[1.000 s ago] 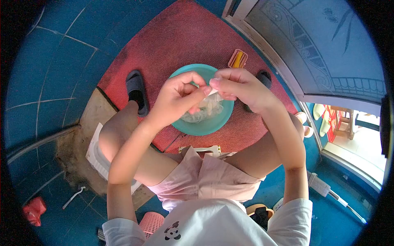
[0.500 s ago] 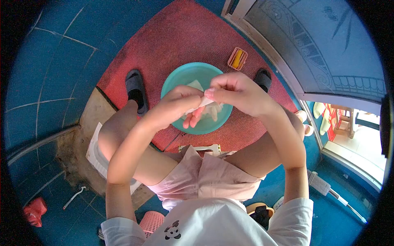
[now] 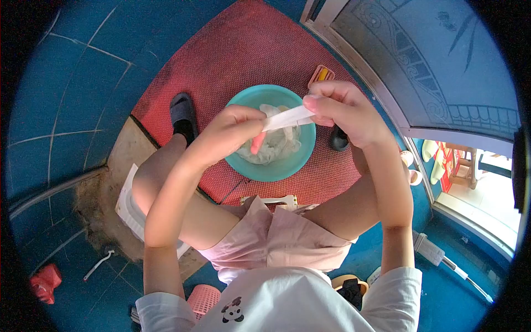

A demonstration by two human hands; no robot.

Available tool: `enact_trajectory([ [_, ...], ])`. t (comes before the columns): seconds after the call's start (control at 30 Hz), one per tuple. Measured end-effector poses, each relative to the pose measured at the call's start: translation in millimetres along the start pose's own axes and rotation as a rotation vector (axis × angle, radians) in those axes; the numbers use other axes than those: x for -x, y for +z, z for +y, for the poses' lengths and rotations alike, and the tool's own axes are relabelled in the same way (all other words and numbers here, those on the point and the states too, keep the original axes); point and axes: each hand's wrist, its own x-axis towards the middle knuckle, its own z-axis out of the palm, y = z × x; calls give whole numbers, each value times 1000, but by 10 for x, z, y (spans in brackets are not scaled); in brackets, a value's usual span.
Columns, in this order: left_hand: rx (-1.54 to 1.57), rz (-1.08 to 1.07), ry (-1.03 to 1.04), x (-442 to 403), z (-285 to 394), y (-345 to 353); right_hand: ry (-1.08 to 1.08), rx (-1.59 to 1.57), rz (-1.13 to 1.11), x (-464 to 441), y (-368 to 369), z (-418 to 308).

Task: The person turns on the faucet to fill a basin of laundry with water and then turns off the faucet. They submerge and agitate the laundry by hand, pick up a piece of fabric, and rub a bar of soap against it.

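Note:
A narrow strip of white cloth [image 3: 289, 118] is stretched between my two hands above a turquoise basin [image 3: 234, 160]. My left hand [image 3: 235, 131] pinches its left end, with some fingers pointing down over the basin. At the right end, slightly higher, my right hand [image 3: 344, 110] grips the strip between thumb and fingers. More pale, wet-looking cloth [image 3: 271, 148] lies bunched inside the basin, partly hidden beneath my hands.
The basin stands on a red mat [image 3: 221, 61]. Beyond my right hand is a pink soap dish [image 3: 319, 75] with a yellow bar. A pink basket [image 3: 203, 300], a red bag [image 3: 46, 283] and a brush [image 3: 429, 249] are on the blue floor.
My hands have moved apart, and the white strip between them now shows at greater length. My right hand has shifted right and up. The dark slipper on the right has moved down and left.

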Motion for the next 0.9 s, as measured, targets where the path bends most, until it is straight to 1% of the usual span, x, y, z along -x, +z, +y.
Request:
enact_trajectory([
  [0.1,56,29,33,5,23,22,-1,-60,27,7,-5,16],
  [0.23,45,49,33,10,24,19,38,-66,55,-9,6,6],
  [0.3,195,-28,-65,44,35,37,53,-21,-70,-32,-23,51],
  [0.43,202,-74,-67,103,104,32,134,-55,12,-102,-1,266],
  [0.5,199,-62,-7,127,103,18,124,1,-124,-152,1,421],
  [0.53,198,-63,-8,136,108,17,124,0,-123,-171,32,500],
  [0.6,207,-70,-2,148,124,12,74,41,-190,-214,125,615],
  [0.77,203,-78,-18,181,236,-39,38,12,-210,-252,332,715],
  [0.83,184,-78,-7,203,241,-88,122,-79,-237,-252,355,726],
  [0.87,228,-39,-10,220,231,-128,123,-79,-239,-241,350,657],
  [0.9,272,1,-13,230,227,-155,244,-93,-176,-216,327,528],
])
